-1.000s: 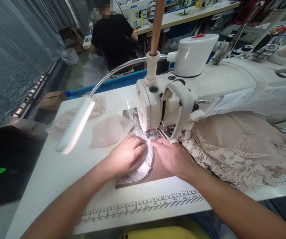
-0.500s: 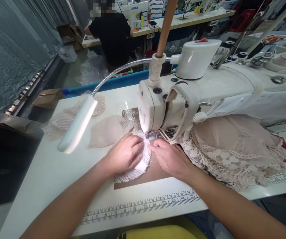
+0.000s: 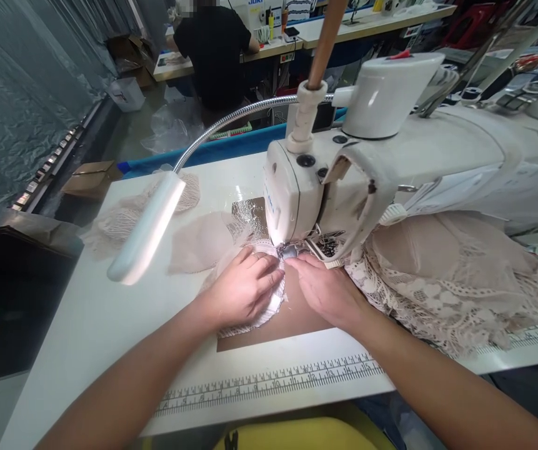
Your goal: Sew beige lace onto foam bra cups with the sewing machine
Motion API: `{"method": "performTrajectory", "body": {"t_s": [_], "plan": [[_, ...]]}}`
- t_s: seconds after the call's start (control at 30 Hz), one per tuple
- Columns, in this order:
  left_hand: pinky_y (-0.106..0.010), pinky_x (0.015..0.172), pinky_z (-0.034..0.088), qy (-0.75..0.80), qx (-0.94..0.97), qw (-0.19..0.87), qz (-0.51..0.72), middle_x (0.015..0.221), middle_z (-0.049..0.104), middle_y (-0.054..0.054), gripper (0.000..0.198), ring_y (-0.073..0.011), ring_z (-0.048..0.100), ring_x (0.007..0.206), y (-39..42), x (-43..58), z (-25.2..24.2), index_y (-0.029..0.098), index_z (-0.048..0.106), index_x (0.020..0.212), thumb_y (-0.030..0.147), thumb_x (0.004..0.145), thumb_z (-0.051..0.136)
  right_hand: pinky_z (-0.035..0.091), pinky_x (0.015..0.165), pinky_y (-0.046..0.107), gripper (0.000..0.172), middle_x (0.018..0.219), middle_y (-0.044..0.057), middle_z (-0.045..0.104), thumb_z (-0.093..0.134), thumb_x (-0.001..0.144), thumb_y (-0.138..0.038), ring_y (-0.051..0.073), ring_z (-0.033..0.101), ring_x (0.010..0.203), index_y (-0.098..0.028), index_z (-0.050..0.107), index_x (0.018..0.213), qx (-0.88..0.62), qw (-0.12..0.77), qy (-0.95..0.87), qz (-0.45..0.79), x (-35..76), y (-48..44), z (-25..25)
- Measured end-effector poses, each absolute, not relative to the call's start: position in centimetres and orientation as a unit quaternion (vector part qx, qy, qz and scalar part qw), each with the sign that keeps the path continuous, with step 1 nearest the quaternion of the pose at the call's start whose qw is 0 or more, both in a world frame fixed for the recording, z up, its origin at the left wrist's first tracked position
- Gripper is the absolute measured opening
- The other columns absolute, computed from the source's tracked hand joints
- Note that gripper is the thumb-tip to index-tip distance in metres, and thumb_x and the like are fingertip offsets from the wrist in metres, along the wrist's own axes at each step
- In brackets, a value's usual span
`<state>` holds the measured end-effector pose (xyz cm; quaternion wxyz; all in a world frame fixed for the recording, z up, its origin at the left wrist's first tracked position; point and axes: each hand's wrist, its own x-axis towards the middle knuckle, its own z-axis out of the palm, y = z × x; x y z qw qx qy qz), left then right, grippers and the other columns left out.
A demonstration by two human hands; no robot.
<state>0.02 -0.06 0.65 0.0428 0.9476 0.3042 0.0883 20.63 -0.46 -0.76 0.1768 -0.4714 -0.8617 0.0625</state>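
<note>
Under the needle of the white sewing machine [image 3: 292, 194] lies a rounded lace cup piece [image 3: 275, 300] with a pale lining. My left hand [image 3: 245, 284] lies over it, fingers curled and pressed together on the fabric close to the presser foot [image 3: 282, 250]. Just right of the needle is my right hand [image 3: 325, 287], its fingers bent and one fingertip close to the edge of the piece. What its thumb and other fingertips pinch, if anything, is hidden. A brown plate [image 3: 287, 322] lies beneath the fabric and both hands.
Left of the needle are a sheer beige cup [image 3: 198, 240] and more lace pieces [image 3: 119, 219], under a lit lamp [image 3: 149, 228]. A heap of beige lace garments [image 3: 437, 269] lies right. A ruler strip [image 3: 269, 384] runs along the front edge. A person [image 3: 212, 56] sits beyond.
The view has shifted slightly. My left hand has moved forward and covers more of the lace piece, which has turned under it. My right fingertips remain beside the presser foot.
</note>
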Motion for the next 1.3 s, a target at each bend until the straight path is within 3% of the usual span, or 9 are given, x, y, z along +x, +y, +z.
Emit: {"method": "performTrajectory", "body": {"t_s": [0.23, 0.37, 0.87, 1.3], "plan": [[-0.044, 0.090, 0.043, 0.307, 0.943, 0.066, 0.111, 0.124, 0.056, -0.016, 0.039, -0.0274, 0.051, 0.103, -0.3, 0.0, 0.1, 0.012, 0.054, 0.126, 0.028, 0.093, 0.041, 0.043, 0.068, 0.027, 0.038, 0.101, 0.006, 0.066, 0.041, 0.084, -0.008, 0.016, 0.058, 0.079, -0.019, 0.066, 0.111, -0.462, 0.156, -0.865, 0.117, 20.6, -0.7, -0.2], [-0.043, 0.094, 0.044, 0.317, 0.939, 0.062, 0.117, 0.129, 0.056, -0.014, 0.040, -0.0278, 0.050, 0.110, -0.3, -0.2, -0.2, 0.008, 0.052, 0.127, 0.026, 0.094, 0.040, 0.039, 0.063, 0.026, 0.035, 0.091, 0.005, 0.063, 0.042, 0.086, -0.009, 0.015, 0.056, 0.075, -0.018, 0.066, 0.110, -0.465, 0.125, -0.869, 0.112, 20.5, -0.6, -0.3], [-0.044, 0.092, 0.044, 0.353, 0.930, 0.026, 0.100, 0.131, 0.054, -0.013, 0.039, -0.0284, 0.048, 0.114, 0.3, 0.4, -0.9, 0.009, 0.051, 0.129, 0.021, 0.093, 0.042, 0.036, 0.060, 0.028, 0.029, 0.089, 0.005, 0.066, 0.043, 0.089, -0.013, 0.017, 0.056, 0.072, -0.018, 0.068, 0.104, -0.476, 0.155, -0.865, 0.027, 20.1, -0.6, -1.4], [-0.043, 0.091, 0.045, 0.338, 0.932, 0.025, 0.127, 0.128, 0.059, -0.012, 0.035, -0.0273, 0.051, 0.114, 0.9, 0.1, -0.8, 0.011, 0.054, 0.125, 0.017, 0.092, 0.044, 0.035, 0.060, 0.026, 0.031, 0.084, 0.003, 0.064, 0.045, 0.085, -0.009, 0.014, 0.051, 0.068, -0.019, 0.068, 0.102, -0.464, 0.164, -0.868, 0.068, 20.5, -0.5, -1.0]]}}
